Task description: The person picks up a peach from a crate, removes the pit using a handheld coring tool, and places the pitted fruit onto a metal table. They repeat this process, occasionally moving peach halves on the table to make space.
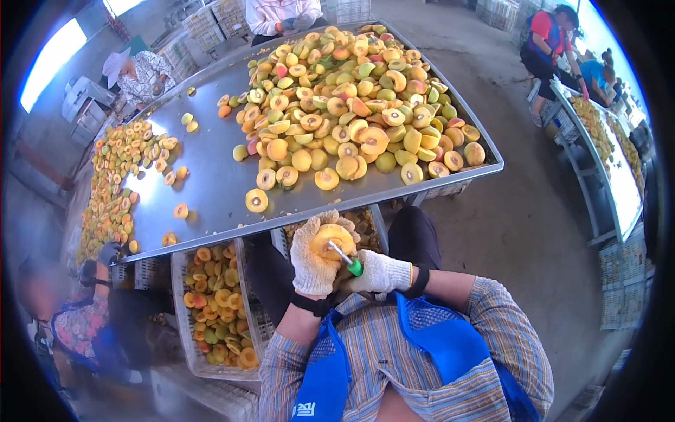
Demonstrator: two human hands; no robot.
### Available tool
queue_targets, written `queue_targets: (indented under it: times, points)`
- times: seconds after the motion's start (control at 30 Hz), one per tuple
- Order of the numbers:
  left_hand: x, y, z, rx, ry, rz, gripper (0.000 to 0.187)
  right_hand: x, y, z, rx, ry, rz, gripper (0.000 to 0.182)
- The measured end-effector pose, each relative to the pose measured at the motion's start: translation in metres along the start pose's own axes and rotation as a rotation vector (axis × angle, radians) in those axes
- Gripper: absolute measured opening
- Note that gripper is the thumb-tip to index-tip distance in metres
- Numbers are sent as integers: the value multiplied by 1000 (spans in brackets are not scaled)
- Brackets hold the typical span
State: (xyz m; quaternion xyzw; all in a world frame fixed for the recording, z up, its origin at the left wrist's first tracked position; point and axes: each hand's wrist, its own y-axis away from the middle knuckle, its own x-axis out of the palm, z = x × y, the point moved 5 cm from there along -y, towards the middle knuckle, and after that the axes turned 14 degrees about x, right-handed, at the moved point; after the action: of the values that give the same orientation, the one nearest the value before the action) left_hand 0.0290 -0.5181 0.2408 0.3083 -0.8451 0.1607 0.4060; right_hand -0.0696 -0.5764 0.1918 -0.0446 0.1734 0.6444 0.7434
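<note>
My left hand (313, 259), in a pale knitted work glove, is closed around a yellow peach half (330, 239) with its cut face turned up. My gloved right hand (380, 273) grips a pitting tool by its green handle (356, 267). The tool's metal shaft (339, 251) reaches onto the middle of the cut face; its tip cannot be made out clearly. Both hands are close together above my lap, just short of the metal table (225, 190). On that table lies a large heap of halved peaches (351, 105), many with pits showing.
A white plastic crate (184, 316) of peach halves (218, 302) stands below the table's front edge. Another peach pile (116, 183) lies at the table's left end. Co-workers sit at the left and far sides. A second worktable (598, 141) and stacked crates (622, 281) are at right.
</note>
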Motion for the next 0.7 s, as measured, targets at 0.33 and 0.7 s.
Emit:
queue_targets:
  times: [0.33,0.7]
  points:
    - [-2,-10,-1,73,-342,434,40,21,-4,-2,215,-177,312,24]
    - [-61,-34,-4,167,104,-170,30,-13,4,-12,453,-153,83,30]
